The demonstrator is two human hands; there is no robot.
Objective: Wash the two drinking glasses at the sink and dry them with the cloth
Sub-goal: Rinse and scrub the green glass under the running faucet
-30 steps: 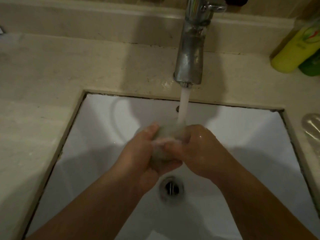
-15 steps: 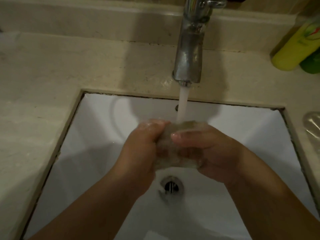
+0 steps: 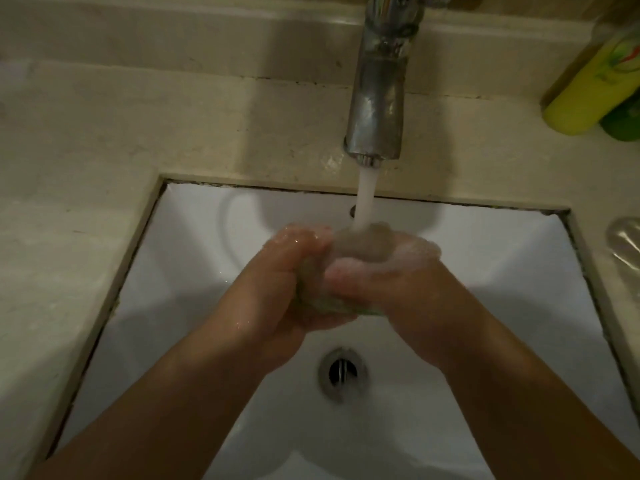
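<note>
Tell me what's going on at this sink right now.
A person is washing a glass under running water from the tap. Both hands hold it over the sink: the left hand wraps its left side, the right hand, covered in suds, wraps its right. The glass is blurred and mostly hidden. A yellow bottle stands at the back right. No cloth is in view.

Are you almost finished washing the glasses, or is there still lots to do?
Not nearly. Nothing looks finished. Right now the left hand and right hand grip one soapy glass under the running tap, foam still on it, over the sink. A second glass may be the clear thing at the right edge; too blurred to tell. Rinsing, the other glass and drying remain; no cloth is in view.
</note>
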